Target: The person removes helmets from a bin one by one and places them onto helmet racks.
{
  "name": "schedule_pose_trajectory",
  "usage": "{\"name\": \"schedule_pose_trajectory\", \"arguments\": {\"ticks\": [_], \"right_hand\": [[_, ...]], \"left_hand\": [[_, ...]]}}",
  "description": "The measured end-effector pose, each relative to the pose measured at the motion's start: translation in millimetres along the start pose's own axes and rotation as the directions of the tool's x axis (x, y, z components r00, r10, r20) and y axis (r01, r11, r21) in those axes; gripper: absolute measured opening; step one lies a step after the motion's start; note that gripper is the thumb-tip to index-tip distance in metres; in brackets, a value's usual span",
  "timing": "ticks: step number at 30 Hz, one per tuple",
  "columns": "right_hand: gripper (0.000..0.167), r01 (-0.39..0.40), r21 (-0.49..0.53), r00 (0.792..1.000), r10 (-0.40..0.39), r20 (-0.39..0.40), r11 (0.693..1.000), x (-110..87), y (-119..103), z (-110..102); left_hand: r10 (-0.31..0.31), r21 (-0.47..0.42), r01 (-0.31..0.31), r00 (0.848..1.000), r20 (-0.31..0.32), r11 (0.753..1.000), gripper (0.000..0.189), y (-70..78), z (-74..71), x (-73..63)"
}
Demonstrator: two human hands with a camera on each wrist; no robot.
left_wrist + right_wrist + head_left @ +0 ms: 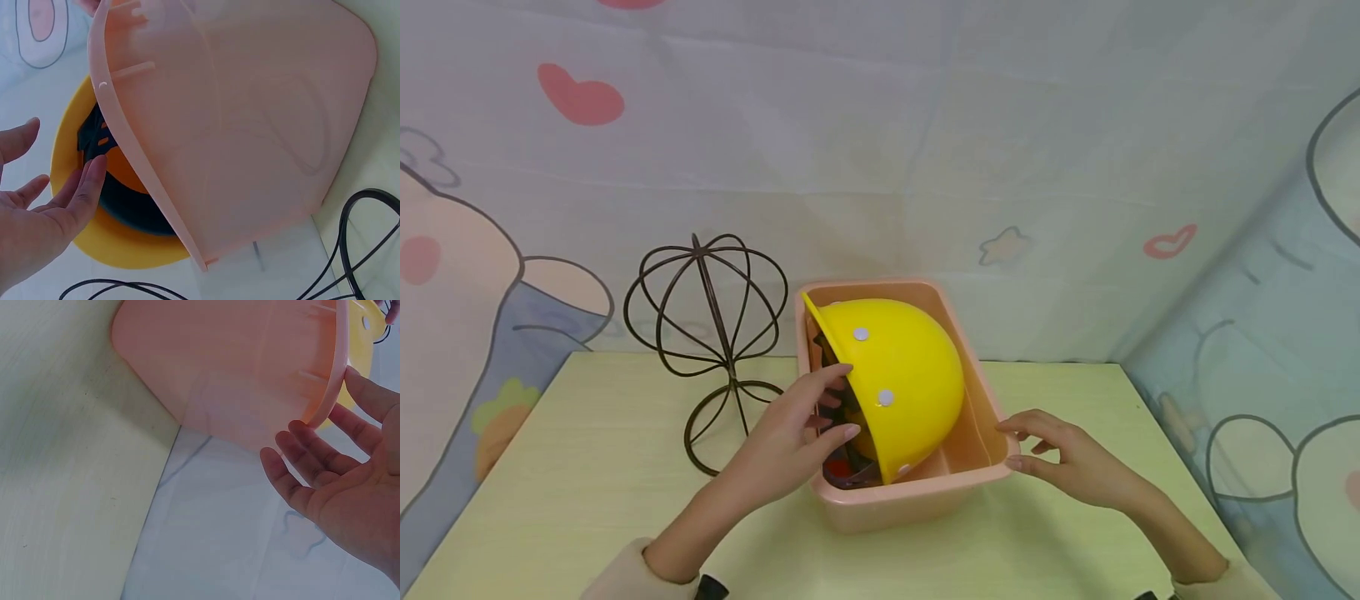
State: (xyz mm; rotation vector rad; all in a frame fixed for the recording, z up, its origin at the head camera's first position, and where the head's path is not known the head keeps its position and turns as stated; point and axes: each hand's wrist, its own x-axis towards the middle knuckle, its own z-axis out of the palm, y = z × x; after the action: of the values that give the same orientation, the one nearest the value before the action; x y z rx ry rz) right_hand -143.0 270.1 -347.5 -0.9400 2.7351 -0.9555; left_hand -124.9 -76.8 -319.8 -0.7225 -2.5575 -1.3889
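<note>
Pale wood-grain table (587,467): we see a glossy yellow hard hat (902,375) tilted inside a matte pink plastic tub (917,492); our left hand (790,437), fingers straight, touches its brim; our right hand (1075,458), relaxed, touches the tub's rim. Wire stand (707,333) alongside.

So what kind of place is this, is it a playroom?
Probably a small staged tabletop corner, not clearly a playroom. A pale green table stands against cartoon-printed cloth hung like walls. On it are a pink tub holding a yellow helmet, and a wire stand.
</note>
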Motion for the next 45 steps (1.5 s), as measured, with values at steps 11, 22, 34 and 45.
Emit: {"name": "schedule_pose_trajectory", "arguments": {"ticks": [11,22,34,45], "right_hand": [[0.038,-0.002,0.012,1.000,0.002,0.000,1.000,0.3,-1.0,1.2],[0.037,0.006,0.027,1.000,-0.006,-0.006,1.000,0.1,-0.2,2.1],[0.038,-0.005,0.025,1.000,0.005,0.001,1.000,-0.8,0.1,1.1],[0.037,-0.002,0.024,1.000,0.003,-0.010,1.000,-1.0,1.2,1.7]], "left_hand": [[-0.037,0.010,0.038,0.999,-0.035,0.999,0.053,3.9,10.2,11.8],[-0.059,0.019,0.061,0.994,-0.092,0.998,0.045,6.3,16.0,20.5],[-0.094,0.035,0.100,0.986,-0.141,0.994,0.043,4.6,21.7,23.4],[-0.134,-0.038,0.129,0.980,-0.149,0.991,0.044,5.8,20.8,21.2]]}}
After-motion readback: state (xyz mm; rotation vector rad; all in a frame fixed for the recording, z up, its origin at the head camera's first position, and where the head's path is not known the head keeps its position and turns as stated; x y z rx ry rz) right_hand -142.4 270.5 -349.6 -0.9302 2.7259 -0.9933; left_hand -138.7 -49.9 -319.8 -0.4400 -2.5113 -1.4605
